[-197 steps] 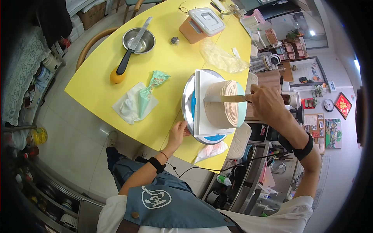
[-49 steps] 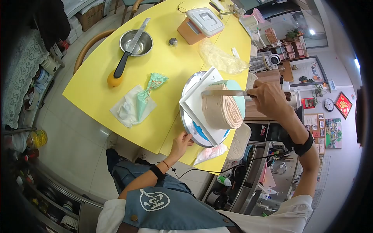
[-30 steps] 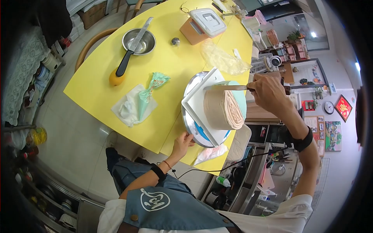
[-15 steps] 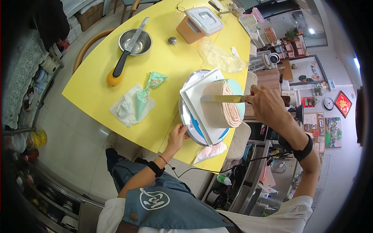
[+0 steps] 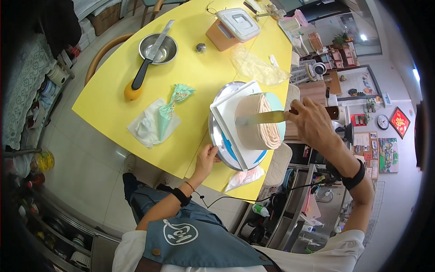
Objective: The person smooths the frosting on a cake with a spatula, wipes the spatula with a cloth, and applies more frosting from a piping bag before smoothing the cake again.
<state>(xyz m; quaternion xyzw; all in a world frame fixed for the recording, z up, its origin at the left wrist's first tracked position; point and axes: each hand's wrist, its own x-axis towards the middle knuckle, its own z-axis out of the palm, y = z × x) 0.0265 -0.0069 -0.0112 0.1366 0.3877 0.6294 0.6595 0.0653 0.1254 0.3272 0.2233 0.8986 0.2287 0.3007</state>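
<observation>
A tall cake with pale pink frosting on its side, ruffled cream and a mint-green patch stands on a white board. Under the board is a round metal cake turntable with blue patches. My right hand is closed around the handle of an icing spatula, whose blade lies across the cake's side and ruffled edge. At the turntable's near-left rim, my left hand pinches the edge between thumb and fingers. Part of the spatula handle is hidden by my fingers.
On the yellow table are a mint piping bag on paper, a steel bowl with a serrated knife across it, a lidded tub, a plastic bag and a pink piping bag.
The spatula blade has turned so that more of its flat face shows, and my right hand has shifted slightly. My left hand stays at the turntable rim.
</observation>
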